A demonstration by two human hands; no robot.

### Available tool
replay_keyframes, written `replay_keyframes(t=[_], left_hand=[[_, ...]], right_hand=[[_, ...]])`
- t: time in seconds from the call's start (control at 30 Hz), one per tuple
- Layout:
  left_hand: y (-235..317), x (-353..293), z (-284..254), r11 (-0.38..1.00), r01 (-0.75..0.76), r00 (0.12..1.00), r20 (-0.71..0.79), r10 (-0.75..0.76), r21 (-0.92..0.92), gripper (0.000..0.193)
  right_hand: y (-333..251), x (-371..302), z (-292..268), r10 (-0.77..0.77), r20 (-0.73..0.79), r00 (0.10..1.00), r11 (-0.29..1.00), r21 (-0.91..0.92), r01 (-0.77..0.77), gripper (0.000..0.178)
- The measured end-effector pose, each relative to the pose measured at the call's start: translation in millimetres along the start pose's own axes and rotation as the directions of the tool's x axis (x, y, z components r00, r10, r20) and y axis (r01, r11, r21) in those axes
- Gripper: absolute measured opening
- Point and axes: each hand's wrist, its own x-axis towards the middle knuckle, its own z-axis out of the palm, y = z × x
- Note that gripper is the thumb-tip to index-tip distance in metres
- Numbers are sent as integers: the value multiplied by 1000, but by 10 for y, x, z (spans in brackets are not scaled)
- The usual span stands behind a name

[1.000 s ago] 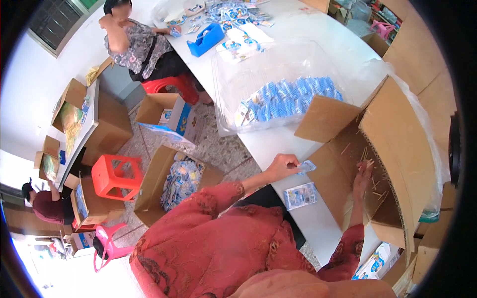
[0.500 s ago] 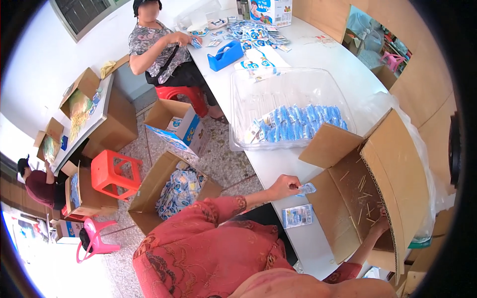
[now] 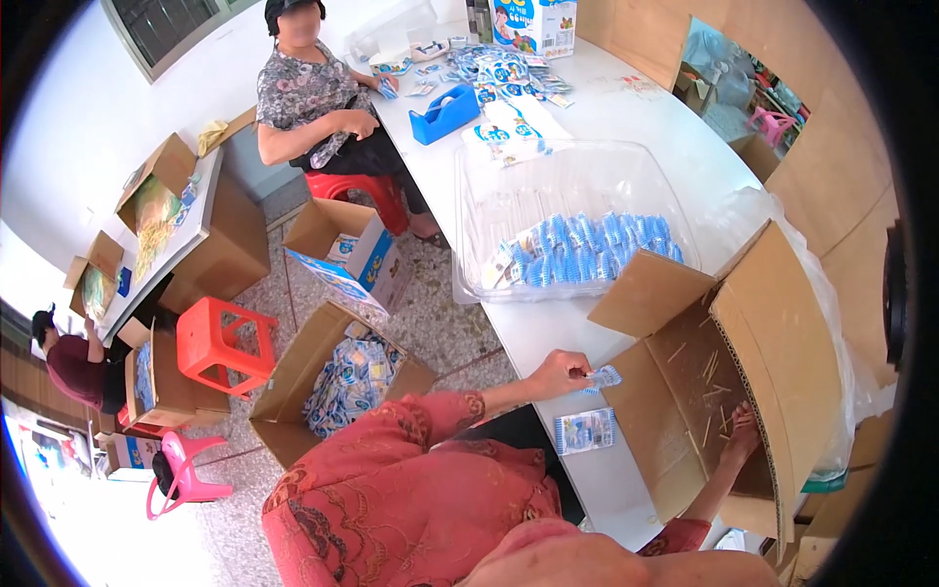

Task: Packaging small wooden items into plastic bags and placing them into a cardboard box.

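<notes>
Between the thumb and fingers of my left hand [image 3: 564, 374] is a small blue-and-white packet [image 3: 605, 378], held over the table beside a tipped cardboard box [image 3: 650, 406]. My right hand [image 3: 743, 430] reaches inside that box, its fingers drawn together by several thin wooden sticks [image 3: 711, 364] scattered on the cardboard. Whether a stick is in those fingers is too small to tell. Flat on the table just below my left hand lies a larger blue-and-white packet [image 3: 585, 431]. Beyond, a clear plastic bin [image 3: 504, 196] contains many blue-and-white packets [image 3: 587, 245].
Across the table sits a person [image 3: 313, 108] near a blue tape dispenser [image 3: 445, 114] and a pile of packets [image 3: 504, 68]. On the floor to my left stand an open carton of packets [image 3: 284, 406], a printed carton [image 3: 333, 220] and a red stool [image 3: 225, 342].
My right hand has moved slightly up and left inside the box, showing more of its fingers. My left hand keeps the packet nearly still. The seated person's one arm has dropped toward the lap.
</notes>
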Motion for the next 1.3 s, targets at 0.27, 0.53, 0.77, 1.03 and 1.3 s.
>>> replay_keyframes(t=[0.27,0.53,0.77,1.03,1.3], left_hand=[[-126,26,75,996,-59,998,28,57,62,9],[-33,78,-81,991,80,993,74,-88,106,13],[-66,47,52,992,112,992,72,-108,-55,12],[-66,21,-44,987,156,986,70,-152,-49,11],[-80,38,-35,984,149,987,82,-141,-95,10]], right_hand=[[1313,664,-1590,102,173,980,975,-214,-64,39],[1000,8,-1942,122,-289,950,957,-221,-190,46],[554,330,-909,88,-258,962,890,-413,-192,44],[176,-151,-155,88,-14,996,787,-611,-78,43],[-302,-499,542,165,184,969,658,-752,31,42]])
